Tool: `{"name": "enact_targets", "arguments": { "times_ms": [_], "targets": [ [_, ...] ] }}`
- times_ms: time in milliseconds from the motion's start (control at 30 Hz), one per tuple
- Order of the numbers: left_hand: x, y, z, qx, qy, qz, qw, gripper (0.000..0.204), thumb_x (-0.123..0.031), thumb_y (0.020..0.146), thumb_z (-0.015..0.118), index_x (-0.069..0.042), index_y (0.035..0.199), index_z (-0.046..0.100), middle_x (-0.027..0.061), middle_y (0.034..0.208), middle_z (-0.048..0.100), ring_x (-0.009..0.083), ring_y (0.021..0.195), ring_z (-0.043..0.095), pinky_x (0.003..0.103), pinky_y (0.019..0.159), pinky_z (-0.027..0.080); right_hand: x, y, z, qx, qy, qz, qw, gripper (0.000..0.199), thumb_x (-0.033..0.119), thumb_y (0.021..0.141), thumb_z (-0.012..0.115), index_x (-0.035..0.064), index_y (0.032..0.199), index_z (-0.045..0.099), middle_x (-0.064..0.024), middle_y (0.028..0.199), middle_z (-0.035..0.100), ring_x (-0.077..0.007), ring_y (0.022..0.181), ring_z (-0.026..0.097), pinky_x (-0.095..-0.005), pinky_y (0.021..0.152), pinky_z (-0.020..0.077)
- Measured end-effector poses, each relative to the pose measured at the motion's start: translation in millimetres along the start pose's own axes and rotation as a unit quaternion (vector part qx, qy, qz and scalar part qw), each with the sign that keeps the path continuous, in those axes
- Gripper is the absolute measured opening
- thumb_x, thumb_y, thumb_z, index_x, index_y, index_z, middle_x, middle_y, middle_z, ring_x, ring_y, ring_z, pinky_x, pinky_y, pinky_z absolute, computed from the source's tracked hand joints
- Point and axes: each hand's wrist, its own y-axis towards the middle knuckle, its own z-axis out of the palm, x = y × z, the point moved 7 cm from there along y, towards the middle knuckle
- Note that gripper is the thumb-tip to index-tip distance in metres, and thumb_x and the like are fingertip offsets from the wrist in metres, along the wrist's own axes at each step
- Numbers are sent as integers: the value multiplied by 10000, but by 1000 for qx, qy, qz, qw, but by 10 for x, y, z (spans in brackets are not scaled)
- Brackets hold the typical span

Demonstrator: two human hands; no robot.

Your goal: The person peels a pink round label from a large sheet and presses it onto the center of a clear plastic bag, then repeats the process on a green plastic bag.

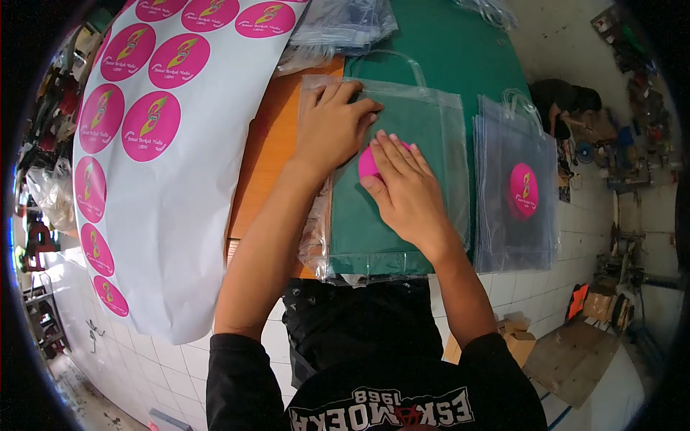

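Head view: the person stands at the surface (460,50), which is green-covered with bare orange wood at its 9 o'clock side. A clear plastic bag (431,144) lies flat at centre. The left hand (334,126) rests palm-down, fingers spread, on the bag's upper corner at 11 o'clock, gripping nothing. The right hand (406,190) lies flat, fingers extended, pressing a round pink sticker (368,164) onto the bag's middle; the sticker is mostly covered. At 3 o'clock, just beside the bag, sits a stack of clear bags (514,215), the top one bearing a pink sticker. At 9 o'clock a white sheet of pink stickers (165,208) drapes over the surface's edge.
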Motion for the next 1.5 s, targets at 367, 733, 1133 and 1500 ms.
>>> {"name": "enact_targets", "arguments": {
  "times_ms": [367,733,1133,1500],
  "targets": [
    [-9,19,-2,-4,-15,-8,1000,189,-261,929,731,-232,1104,798,41,1280,684,251,1261,598,471,1096,400,-163,-250,-162,3,-1,65,998,603,390,1059,552,-76,1443,543,-295,1535,505,-450,1434,482,-548,1218,324],
    [-3,26,20,5,-3,-13,1000,191,-268,942,717,-221,1112,791,44,1297,678,259,1282,591,485,1115,397,-50,-572,-227,26,-22,75,997,671,410,1031,601,-114,1443,519,-329,1530,490,-469,1444,464,-566,1222,308],
    [-17,13,-6,1,5,-4,1000,193,-268,940,717,-228,1114,790,45,1290,682,259,1269,597,473,1095,404,-10,-525,-497,54,11,93,994,527,328,1028,614,-100,1335,605,-287,1464,567,-457,1385,523,-580,1197,340],
    [-27,36,5,3,-4,-4,1000,189,-263,931,728,-231,1107,791,39,1296,674,252,1264,590,476,1081,403,-152,31,-47,6,13,32,999,639,409,1064,514,-80,1474,503,-299,1556,478,-440,1474,435,-542,1239,289]
  ]
}}
